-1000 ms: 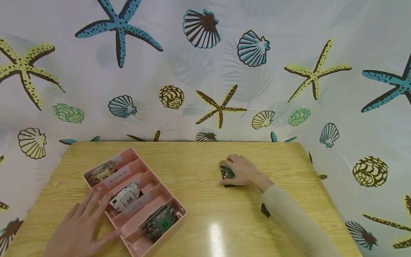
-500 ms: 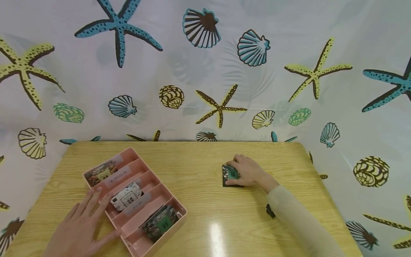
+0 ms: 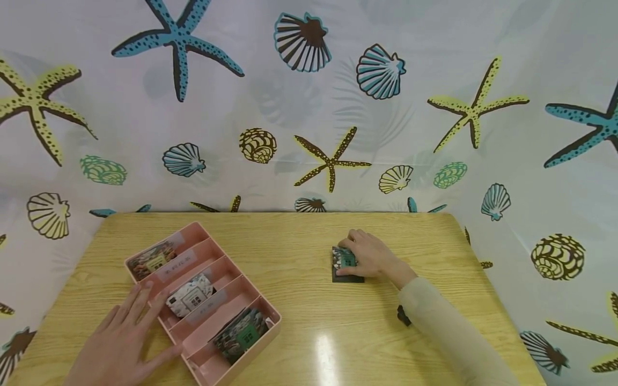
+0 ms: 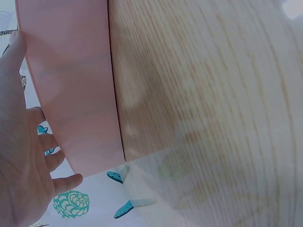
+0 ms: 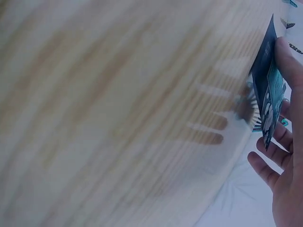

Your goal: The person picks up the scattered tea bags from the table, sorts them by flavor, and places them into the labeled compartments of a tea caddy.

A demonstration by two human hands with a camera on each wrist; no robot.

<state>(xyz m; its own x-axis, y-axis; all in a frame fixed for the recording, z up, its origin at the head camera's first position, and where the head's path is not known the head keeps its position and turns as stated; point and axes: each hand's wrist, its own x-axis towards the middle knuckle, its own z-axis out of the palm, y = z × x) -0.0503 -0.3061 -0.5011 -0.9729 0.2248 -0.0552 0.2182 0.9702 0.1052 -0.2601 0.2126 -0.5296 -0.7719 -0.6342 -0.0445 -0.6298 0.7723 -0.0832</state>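
In the head view my right hand (image 3: 369,257) pinches a flat green patterned packet (image 3: 344,258) between thumb and fingers, over the right half of the table. A dark flat piece (image 3: 352,279) shows beneath the packet's near edge; I cannot tell if it is a second packet. In the right wrist view the packet (image 5: 274,80) stands tilted at the thumb. My left hand (image 3: 118,332) rests with spread, straight fingers against the left side of a pink divided box (image 3: 275,316). In the left wrist view its fingertips (image 4: 68,183) touch the box wall (image 4: 75,85).
Inside the box lie a yellow-labelled packet (image 3: 155,261) at the far end, a white patterned packet (image 3: 190,296) in the middle, and dark green packets (image 3: 243,335) at the near end. A small black object (image 3: 403,316) shows beside the right sleeve. Shell-printed cloth (image 3: 309,107) surrounds the wooden table (image 3: 299,305).
My right hand first shifted slightly right, then slightly back left, with the green packet, and more of the packet now shows. The left hand and the box have stayed put.
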